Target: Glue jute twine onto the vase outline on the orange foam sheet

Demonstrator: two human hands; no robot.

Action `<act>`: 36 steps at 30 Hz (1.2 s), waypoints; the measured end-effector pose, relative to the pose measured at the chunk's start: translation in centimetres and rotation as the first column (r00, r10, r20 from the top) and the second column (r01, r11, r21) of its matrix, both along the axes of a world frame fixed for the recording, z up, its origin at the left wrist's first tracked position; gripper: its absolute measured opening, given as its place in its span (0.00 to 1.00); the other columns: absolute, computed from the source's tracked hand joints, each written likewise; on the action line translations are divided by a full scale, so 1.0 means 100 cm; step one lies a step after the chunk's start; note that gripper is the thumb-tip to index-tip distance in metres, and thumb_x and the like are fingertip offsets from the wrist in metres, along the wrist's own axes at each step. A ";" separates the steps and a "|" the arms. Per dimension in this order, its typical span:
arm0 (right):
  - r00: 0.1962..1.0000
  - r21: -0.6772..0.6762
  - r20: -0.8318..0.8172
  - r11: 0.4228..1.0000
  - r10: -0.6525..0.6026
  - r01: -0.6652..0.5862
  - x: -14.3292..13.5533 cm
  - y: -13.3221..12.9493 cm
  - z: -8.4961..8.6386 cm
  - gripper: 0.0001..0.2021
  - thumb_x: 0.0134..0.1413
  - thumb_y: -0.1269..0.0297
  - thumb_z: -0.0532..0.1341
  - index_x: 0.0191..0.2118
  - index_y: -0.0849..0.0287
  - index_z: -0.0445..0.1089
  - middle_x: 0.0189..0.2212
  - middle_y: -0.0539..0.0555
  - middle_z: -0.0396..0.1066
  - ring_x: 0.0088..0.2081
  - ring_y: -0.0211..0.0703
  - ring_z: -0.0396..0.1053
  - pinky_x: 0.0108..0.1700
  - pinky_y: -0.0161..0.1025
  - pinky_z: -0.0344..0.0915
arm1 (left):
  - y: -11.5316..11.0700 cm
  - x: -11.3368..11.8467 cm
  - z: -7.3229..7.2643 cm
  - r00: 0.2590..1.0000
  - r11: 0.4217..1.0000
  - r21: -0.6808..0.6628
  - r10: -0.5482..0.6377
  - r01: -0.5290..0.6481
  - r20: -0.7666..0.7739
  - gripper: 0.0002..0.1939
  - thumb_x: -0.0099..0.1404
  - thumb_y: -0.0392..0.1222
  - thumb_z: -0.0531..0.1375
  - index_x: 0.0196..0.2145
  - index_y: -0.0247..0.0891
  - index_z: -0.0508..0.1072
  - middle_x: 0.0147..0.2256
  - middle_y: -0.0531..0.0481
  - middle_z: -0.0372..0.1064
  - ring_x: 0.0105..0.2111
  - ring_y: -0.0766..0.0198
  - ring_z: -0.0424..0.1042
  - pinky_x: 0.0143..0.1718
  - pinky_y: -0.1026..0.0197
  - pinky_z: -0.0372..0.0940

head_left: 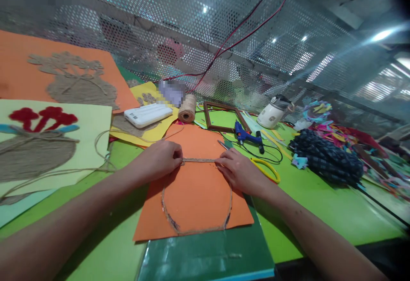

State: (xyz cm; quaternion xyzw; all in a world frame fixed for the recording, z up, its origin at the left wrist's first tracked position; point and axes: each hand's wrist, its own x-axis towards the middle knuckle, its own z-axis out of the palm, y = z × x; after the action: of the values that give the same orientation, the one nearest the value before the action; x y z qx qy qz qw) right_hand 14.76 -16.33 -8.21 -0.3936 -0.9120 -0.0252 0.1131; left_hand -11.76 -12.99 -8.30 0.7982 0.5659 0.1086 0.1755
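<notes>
An orange sheet of paper [197, 200] lies in front of me with a vase-like outline of jute twine [231, 200] on it. Across the top of that outline runs a short, straight band of twine [199, 160]. My left hand [165, 156] pinches the band's left end, its fingertips closed at the paper. At the right end, my right hand [235, 168] has its fingers closed on the twine and pressed down. Yellow-handled scissors [270, 171] lie partly under my right hand, with the blade tip showing beyond it. Under the paper is a green book [205, 259].
Behind the paper stand a twine spool [187, 109], a white power bank [147, 115], a brown frame [208, 116] and a blue glue gun [246, 135] with its cord. Finished twine-vase sheets [92, 110] lie left. A dark cloth bundle [326, 155] and a white bottle [272, 112] are right.
</notes>
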 end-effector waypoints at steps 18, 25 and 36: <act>0.969 0.086 0.242 0.996 -0.043 0.023 -0.010 -0.011 0.004 0.21 0.64 0.72 0.54 0.60 0.50 0.63 0.36 0.56 0.63 0.37 0.48 0.57 0.35 0.42 0.51 | 0.004 -0.002 0.001 0.996 0.998 -0.059 -0.021 0.026 0.089 0.08 0.56 0.42 0.56 0.27 0.41 0.75 0.26 0.51 0.77 0.28 0.61 0.73 0.29 0.62 0.60; 0.970 0.094 0.238 0.995 -0.042 0.020 -0.009 -0.011 0.003 0.19 0.65 0.71 0.53 0.59 0.50 0.63 0.36 0.56 0.63 0.37 0.47 0.58 0.36 0.41 0.54 | 0.000 0.000 0.004 0.997 1.000 -0.023 -0.010 0.012 0.077 0.07 0.55 0.40 0.57 0.26 0.41 0.75 0.27 0.50 0.77 0.29 0.60 0.73 0.29 0.61 0.60; 0.967 0.042 0.254 0.999 -0.009 -0.002 -0.007 -0.004 0.001 0.31 0.58 0.78 0.55 0.66 0.51 0.55 0.39 0.57 0.63 0.40 0.48 0.57 0.39 0.42 0.56 | 0.001 0.000 0.003 0.998 1.000 -0.026 -0.012 0.014 0.067 0.09 0.55 0.42 0.56 0.27 0.41 0.76 0.27 0.50 0.77 0.30 0.59 0.73 0.30 0.61 0.61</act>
State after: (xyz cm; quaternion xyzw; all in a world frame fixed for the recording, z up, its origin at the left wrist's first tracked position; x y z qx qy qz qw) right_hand 14.11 -16.73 -8.08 -0.3861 -0.9176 -0.0948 0.0036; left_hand -11.72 -12.85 -7.98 0.7956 0.5558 0.1263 0.2055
